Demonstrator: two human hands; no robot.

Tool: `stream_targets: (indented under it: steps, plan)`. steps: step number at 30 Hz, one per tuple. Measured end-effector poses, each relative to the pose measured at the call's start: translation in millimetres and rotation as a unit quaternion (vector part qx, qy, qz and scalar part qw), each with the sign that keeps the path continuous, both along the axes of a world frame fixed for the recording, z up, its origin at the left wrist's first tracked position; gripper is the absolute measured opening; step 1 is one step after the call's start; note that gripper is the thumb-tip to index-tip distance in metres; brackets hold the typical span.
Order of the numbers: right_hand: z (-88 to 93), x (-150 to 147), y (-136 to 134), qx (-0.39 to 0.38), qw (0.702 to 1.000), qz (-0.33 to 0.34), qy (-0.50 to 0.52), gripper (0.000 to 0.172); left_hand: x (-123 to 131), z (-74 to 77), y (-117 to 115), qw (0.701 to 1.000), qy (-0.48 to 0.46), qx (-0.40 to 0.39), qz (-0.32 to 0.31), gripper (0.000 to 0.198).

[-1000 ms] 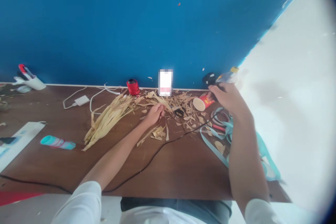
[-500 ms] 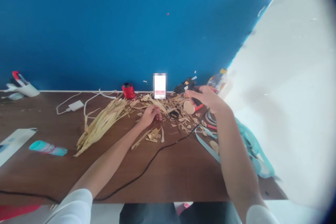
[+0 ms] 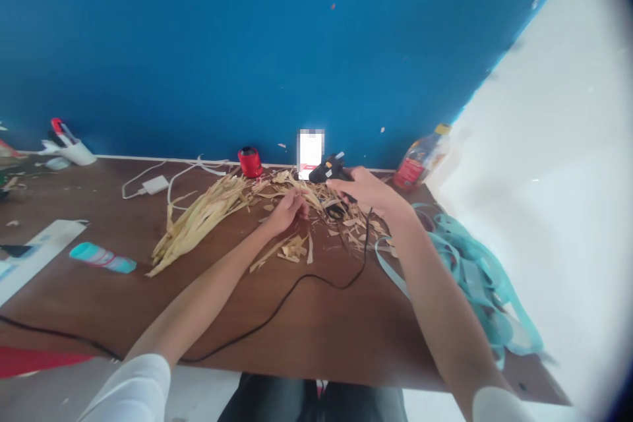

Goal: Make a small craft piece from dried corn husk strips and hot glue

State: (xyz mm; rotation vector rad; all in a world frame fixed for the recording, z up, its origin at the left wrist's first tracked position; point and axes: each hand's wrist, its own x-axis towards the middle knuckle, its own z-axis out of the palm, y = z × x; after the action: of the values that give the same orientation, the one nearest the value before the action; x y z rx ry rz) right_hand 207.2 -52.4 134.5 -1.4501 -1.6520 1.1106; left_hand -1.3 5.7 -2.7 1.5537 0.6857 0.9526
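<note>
My right hand (image 3: 370, 192) grips a black glue gun (image 3: 327, 169), its nozzle pointing left above the dry scraps. My left hand (image 3: 287, 210) is closed in a pinch just left of the gun; what its fingers hold is too small to make out. Under and around both hands lie scattered husk scraps (image 3: 356, 229). Black scissor handles (image 3: 335, 211) show among them. To the left of my left hand rests a bundle of pale dry corn husks (image 3: 200, 221). A few cut pieces (image 3: 293, 248) lie nearer to me.
The gun's black cord (image 3: 277, 313) crosses the brown table. A lit screen (image 3: 310, 155) stands by the blue wall beside a red round container (image 3: 250, 163). A bottle (image 3: 415, 165) and teal ribbon (image 3: 475, 277) are at right; a charger (image 3: 155, 184) and pen cup (image 3: 82, 153) at left.
My right hand has lifted the glue gun from the right and brought it leftward, close to my left hand. My left hand stays pinched over the scraps. The view has shifted slightly.
</note>
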Motion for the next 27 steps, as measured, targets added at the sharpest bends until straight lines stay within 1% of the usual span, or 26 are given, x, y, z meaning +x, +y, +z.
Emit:
stream_targets:
  steps: [4,7,9,11,14,19,22,27]
  plan:
    - [0.8,-5,-3,0.011,1.000,-0.008,0.013,0.030,0,1.0,-1,0.999,-0.028,-0.027,-0.014,0.036]
    - [-0.7,-8,-3,0.027,0.999,-0.029,0.022,0.028,-1,1.9,-1,0.999,-0.009,-0.037,0.001,0.035]
    - [-5.1,-11,1,0.036,0.998,-0.034,0.042,0.027,0,3.0,-2,0.999,0.010,-0.029,0.007,0.035]
    - [-12.3,-15,5,0.042,0.997,-0.037,0.052,0.029,0,4.2,-2,1.000,0.023,-0.013,0.001,0.034]
    - [-26.0,-23,12,0.063,0.996,-0.066,0.020,0.027,1,5.7,-4,1.000,0.017,-0.006,0.000,0.033]
    - [-44.9,-33,18,0.133,0.984,-0.093,-0.067,0.019,1,5.1,-4,1.000,0.013,-0.013,0.005,0.031]
    - [-50.1,-33,20,0.147,0.980,-0.096,-0.095,0.020,1,3.8,-3,1.000,0.012,-0.014,0.004,0.031]
    - [-51.5,-33,20,0.155,0.979,-0.083,-0.102,0.019,2,4.3,-3,1.000,0.013,-0.010,-0.002,0.030]
